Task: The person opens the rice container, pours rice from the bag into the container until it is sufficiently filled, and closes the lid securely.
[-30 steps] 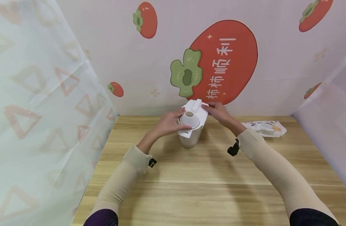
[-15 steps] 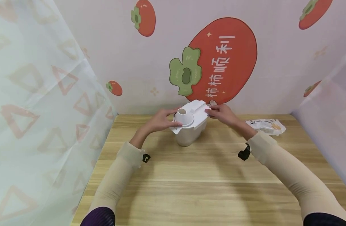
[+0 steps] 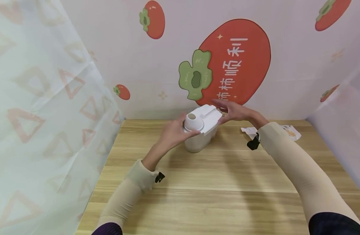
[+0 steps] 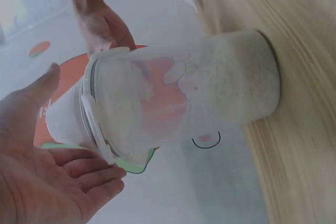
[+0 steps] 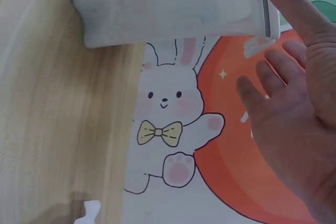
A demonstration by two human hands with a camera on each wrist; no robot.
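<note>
A tall translucent white storage container (image 3: 197, 143) stands upright on the table, pale grain-like contents (image 4: 244, 80) showing in its lower part. Its white lid (image 3: 211, 118) has a raised bar and a tapered cup (image 3: 194, 123) with a round opening at the left end. My left hand (image 3: 174, 132) spans that end, thumb on the near side and fingers beyond; the left wrist view shows the palm (image 4: 47, 192) open and fingertips at the lid's rim. My right hand (image 3: 237, 111) is at the lid's other end, fingers straight and spread, thumb (image 5: 294, 6) at the edge.
A white printed packet (image 3: 291, 132) lies on the table at the right, partly behind my right sleeve (image 3: 274, 137). The wood-grain table (image 3: 203, 182) meets a persimmon-printed backdrop (image 3: 150, 78) close behind the container. Patterned side sheets border both sides.
The container's far end has swung to the right. My right hand has let go of the lid's edge, its fingers now spread. My left hand stays around the cup end.
</note>
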